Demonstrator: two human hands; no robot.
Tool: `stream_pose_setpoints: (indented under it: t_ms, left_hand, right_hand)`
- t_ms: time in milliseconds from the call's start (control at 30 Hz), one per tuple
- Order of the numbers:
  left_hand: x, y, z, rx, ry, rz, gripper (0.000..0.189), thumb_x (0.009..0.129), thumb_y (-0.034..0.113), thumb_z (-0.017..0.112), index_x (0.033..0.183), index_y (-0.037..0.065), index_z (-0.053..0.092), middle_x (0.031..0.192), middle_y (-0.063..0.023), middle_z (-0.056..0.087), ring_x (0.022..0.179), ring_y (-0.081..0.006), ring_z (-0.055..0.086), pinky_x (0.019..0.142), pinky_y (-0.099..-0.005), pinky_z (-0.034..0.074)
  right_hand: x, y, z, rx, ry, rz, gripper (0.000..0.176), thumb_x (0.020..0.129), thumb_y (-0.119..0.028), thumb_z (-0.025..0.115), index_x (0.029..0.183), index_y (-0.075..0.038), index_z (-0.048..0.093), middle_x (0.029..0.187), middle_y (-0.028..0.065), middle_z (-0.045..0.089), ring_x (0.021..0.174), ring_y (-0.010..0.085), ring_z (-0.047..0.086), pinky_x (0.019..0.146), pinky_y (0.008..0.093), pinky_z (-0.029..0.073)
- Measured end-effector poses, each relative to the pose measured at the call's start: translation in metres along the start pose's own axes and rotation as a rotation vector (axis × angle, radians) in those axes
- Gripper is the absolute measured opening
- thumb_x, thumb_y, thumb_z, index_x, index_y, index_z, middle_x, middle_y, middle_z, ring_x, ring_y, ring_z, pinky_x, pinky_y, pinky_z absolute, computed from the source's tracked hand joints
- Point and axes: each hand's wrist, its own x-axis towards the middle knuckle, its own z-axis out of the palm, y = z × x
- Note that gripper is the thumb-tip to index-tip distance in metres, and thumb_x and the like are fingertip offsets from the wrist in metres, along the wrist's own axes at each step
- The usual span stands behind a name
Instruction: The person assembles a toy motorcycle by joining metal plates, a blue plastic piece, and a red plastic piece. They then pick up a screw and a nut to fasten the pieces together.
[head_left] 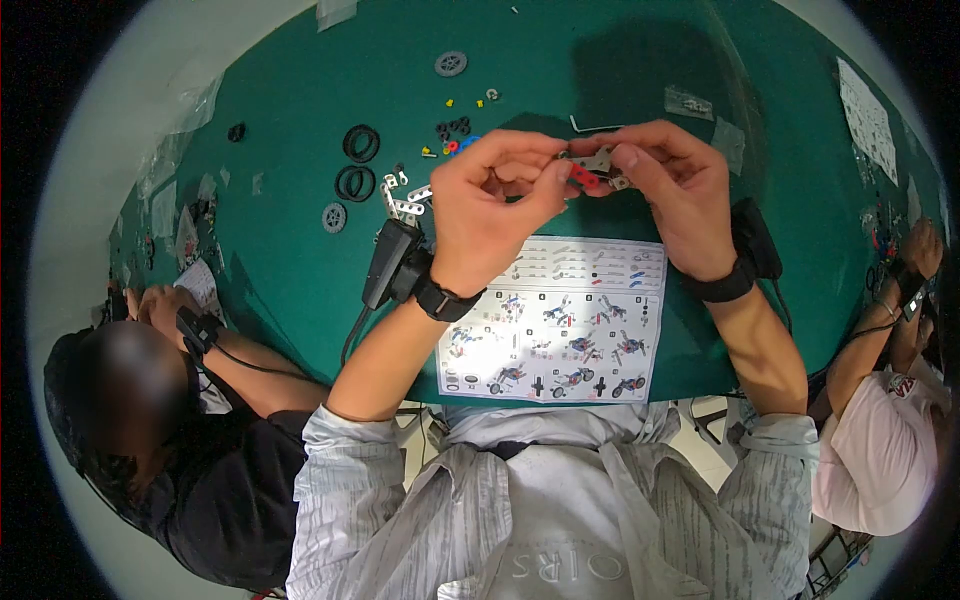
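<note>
Above the instruction sheet (550, 320), both of my hands hold a small assembly of silver metal plates (598, 162) and a red perforated piece (583, 177). My left hand (495, 195) pinches its left end between thumb and fingers, near the red piece. At the right end, my right hand (685, 185) has its thumb and fingers closed on the metal plates. Fingers hide part of the assembly. An L-shaped hex key (596, 127) lies on the green table just beyond the hands. Loose silver perforated strips (408, 207) lie left of my left hand.
Black rubber rings (361, 144), grey wheels (451, 63) and small black and yellow parts (453, 127) lie on the green table (300, 90). A plastic bag of parts (688, 103) is at the upper right. A person (200, 450) sits at left, another (885, 440) at right.
</note>
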Motion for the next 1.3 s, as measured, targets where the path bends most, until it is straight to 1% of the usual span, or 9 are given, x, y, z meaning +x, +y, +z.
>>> stream_pose_setpoints:
  t_ms: [133,233,333,433,533,667,767,1067,1300]
  left_hand:
    - [0.000,0.000,0.000,-0.006,-0.003,-0.012,0.020,0.090,-0.002,0.070,0.109,-0.006,0.066,0.091,-0.0110,0.074,0.080,-0.0151,0.073,0.070,-0.0248,0.059]
    - [0.001,0.001,0.000,-0.032,0.002,-0.025,0.019,0.091,-0.002,0.069,0.109,-0.006,0.066,0.092,-0.0117,0.074,0.080,-0.0156,0.073,0.069,-0.0251,0.060]
    - [0.002,0.000,-0.001,-0.054,0.000,-0.030,0.018,0.092,-0.001,0.068,0.109,-0.006,0.066,0.093,-0.0129,0.074,0.080,-0.0162,0.073,0.068,-0.0253,0.060]
    - [0.005,0.000,-0.003,-0.026,0.000,-0.025,0.017,0.093,0.000,0.068,0.109,-0.006,0.066,0.095,-0.0139,0.074,0.079,-0.0166,0.073,0.068,-0.0255,0.060]
    - [0.004,0.000,-0.002,-0.030,0.003,-0.030,0.017,0.093,0.000,0.068,0.108,-0.006,0.066,0.096,-0.0145,0.074,0.079,-0.0166,0.073,0.067,-0.0254,0.060]
    - [0.004,-0.003,-0.002,-0.054,0.004,-0.039,0.017,0.092,0.000,0.069,0.108,-0.006,0.066,0.094,-0.0142,0.074,0.078,-0.0153,0.073,0.067,-0.0252,0.060]
    - [0.004,-0.004,-0.003,-0.018,-0.010,-0.051,0.017,0.092,0.000,0.069,0.107,-0.006,0.066,0.092,-0.0134,0.074,0.078,-0.0141,0.072,0.067,-0.0251,0.060]
    - [0.004,-0.005,-0.003,-0.055,-0.035,-0.060,0.016,0.091,-0.001,0.069,0.106,-0.006,0.066,0.091,-0.0125,0.074,0.079,-0.0130,0.071,0.067,-0.0249,0.060]
    - [0.005,-0.008,-0.004,-0.096,-0.056,-0.083,0.019,0.092,0.001,0.069,0.109,-0.006,0.065,0.095,-0.0124,0.074,0.081,-0.0134,0.071,0.066,-0.0253,0.060]
  right_hand:
    - [0.001,0.001,-0.002,0.030,0.011,0.015,0.017,0.098,-0.001,0.060,0.112,0.007,0.065,0.115,0.0205,0.070,0.103,0.0230,0.070,0.086,0.0351,0.062]
    - [0.000,-0.003,0.002,-0.054,0.021,0.013,0.017,0.096,0.002,0.062,0.112,0.007,0.064,0.116,0.0199,0.070,0.102,0.0222,0.070,0.088,0.0349,0.061]
    - [0.001,0.002,0.002,0.016,-0.027,-0.011,0.024,0.093,0.004,0.065,0.117,0.006,0.062,0.117,0.0175,0.069,0.104,0.0209,0.069,0.090,0.0342,0.060]
    - [-0.001,0.005,0.004,-0.175,-0.005,-0.044,0.031,0.092,0.003,0.067,0.122,0.004,0.060,0.117,0.0146,0.068,0.104,0.0195,0.069,0.091,0.0326,0.059]
    - [-0.003,0.005,0.006,-0.142,0.006,-0.011,0.034,0.092,0.002,0.068,0.125,0.003,0.059,0.117,0.0127,0.068,0.104,0.0182,0.068,0.090,0.0308,0.059]
    - [-0.002,0.004,0.005,-0.062,0.010,0.067,0.032,0.091,0.001,0.068,0.123,0.003,0.060,0.117,0.0129,0.068,0.104,0.0175,0.068,0.087,0.0301,0.059]
    - [-0.002,0.003,0.004,-0.089,-0.012,0.065,0.032,0.091,0.002,0.069,0.121,0.003,0.060,0.117,0.0130,0.068,0.104,0.0173,0.068,0.087,0.0301,0.059]
    - [-0.002,0.006,0.004,-0.152,-0.020,0.021,0.034,0.087,0.003,0.073,0.119,0.001,0.062,0.116,0.0116,0.068,0.102,0.0152,0.068,0.090,0.0284,0.057]
    - [-0.002,0.006,0.005,-0.151,-0.001,0.016,0.032,0.086,0.003,0.074,0.116,0.001,0.062,0.112,0.0102,0.069,0.101,0.0142,0.068,0.089,0.0279,0.056]
